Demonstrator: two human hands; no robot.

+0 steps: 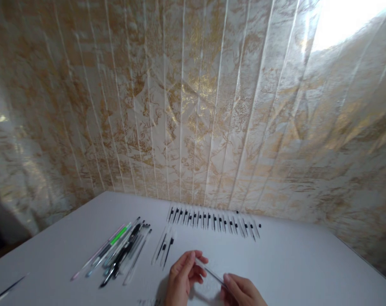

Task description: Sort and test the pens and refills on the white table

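Observation:
A slim pen, pale at one end and darker along its middle, slants between my two hands near the table's front. My left hand pinches its upper end between thumb and forefinger, the other fingers loosely curled. Its lower end is closed in the fingers of my right hand, which hide the tip. Just beyond my left hand lie a few clear pen barrels with dark refills and small black caps.
A long row of clear pen parts with black caps runs along the back of the white table. Left of my hands is a loose pile of pens, one bright green. A thin dark stick lies front left. A patterned curtain hangs behind.

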